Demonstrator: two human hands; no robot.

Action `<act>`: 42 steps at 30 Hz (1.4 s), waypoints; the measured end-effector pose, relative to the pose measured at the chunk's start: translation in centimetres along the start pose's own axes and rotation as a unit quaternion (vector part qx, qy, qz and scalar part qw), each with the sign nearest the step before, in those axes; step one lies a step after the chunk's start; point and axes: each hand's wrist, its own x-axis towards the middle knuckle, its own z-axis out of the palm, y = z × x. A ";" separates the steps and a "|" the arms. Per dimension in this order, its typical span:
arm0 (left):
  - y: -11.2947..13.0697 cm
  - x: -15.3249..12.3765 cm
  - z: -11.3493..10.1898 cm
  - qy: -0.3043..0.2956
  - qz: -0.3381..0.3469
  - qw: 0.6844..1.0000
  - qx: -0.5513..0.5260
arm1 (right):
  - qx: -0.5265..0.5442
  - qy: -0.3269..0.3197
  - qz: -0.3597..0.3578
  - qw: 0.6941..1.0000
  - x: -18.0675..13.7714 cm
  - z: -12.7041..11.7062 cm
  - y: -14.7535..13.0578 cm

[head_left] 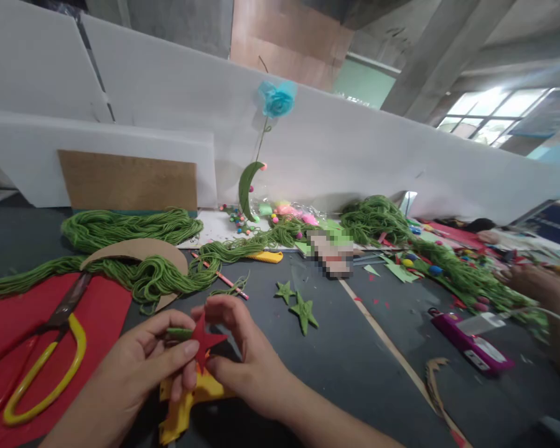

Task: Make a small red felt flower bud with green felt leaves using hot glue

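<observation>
Pinched by my left hand [156, 354] is a red star [208, 341] that looks cut from felt or paper. A green piece [180, 333] sticks out behind the star, between my left fingers. My right hand [249, 358] is curled round the star's right side, its thumb at the lower points. Directly below my hands lies a yellow glue gun [186, 404], partly covered by them. Two green yarn-covered stars [304, 313] rest on the dark table just beyond my right hand.
Large scissors [68, 317] lie on a red sheet [107, 311] at left. Green yarn bundles [130, 227] spread across the back. A wrapped crescent and blue flower [277, 99] hang before the white partition. At right are a purple glue gun [471, 342] and another person's hand [536, 280].
</observation>
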 end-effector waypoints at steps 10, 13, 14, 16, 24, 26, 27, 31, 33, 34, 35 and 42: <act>0.1 0.5 -0.3 0.048 0.002 0.998 -0.045 | -0.231 0.020 0.002 0.973 -0.7 0.4 -0.3; 0.3 0.6 0.0 0.043 0.005 0.998 -0.050 | -0.293 0.017 -0.036 0.955 -0.7 -0.1 -0.1; 0.3 0.6 0.0 0.048 0.008 0.997 -0.052 | -0.313 0.018 -0.069 0.947 -0.7 -0.2 0.0; 0.4 0.6 0.2 0.053 0.014 0.997 -0.059 | -0.355 0.025 -0.132 0.925 -0.6 -0.3 0.2; 1.0 0.5 0.5 0.061 0.039 0.997 -0.019 | -0.500 0.050 -0.258 0.825 -0.7 0.0 -0.7; 1.2 0.5 0.5 0.086 0.042 0.995 0.034 | -0.509 0.041 -0.270 0.816 -0.7 0.0 -0.9; 1.3 0.5 0.5 0.099 0.051 0.992 0.057 | -0.509 0.034 -0.269 0.817 -0.7 -0.1 -1.0; 1.0 0.3 0.5 0.130 0.103 0.976 0.143 | -0.484 0.006 -0.262 0.835 -0.8 -0.3 -1.0; 0.8 0.1 0.5 0.130 0.125 0.967 0.182 | -0.467 0.000 -0.260 0.845 -0.8 -0.4 -1.0; 0.7 0.0 0.5 0.128 0.129 0.963 0.197 | -0.460 -0.002 -0.257 0.850 -0.8 -0.5 -1.1; 0.6 0.0 0.5 0.127 0.129 0.961 0.210 | -0.454 -0.002 -0.251 0.855 -0.8 -0.6 -1.1; 0.8 0.1 1.1 0.068 0.065 0.987 0.128 | -0.433 0.006 -0.201 0.879 -0.5 -1.5 -1.8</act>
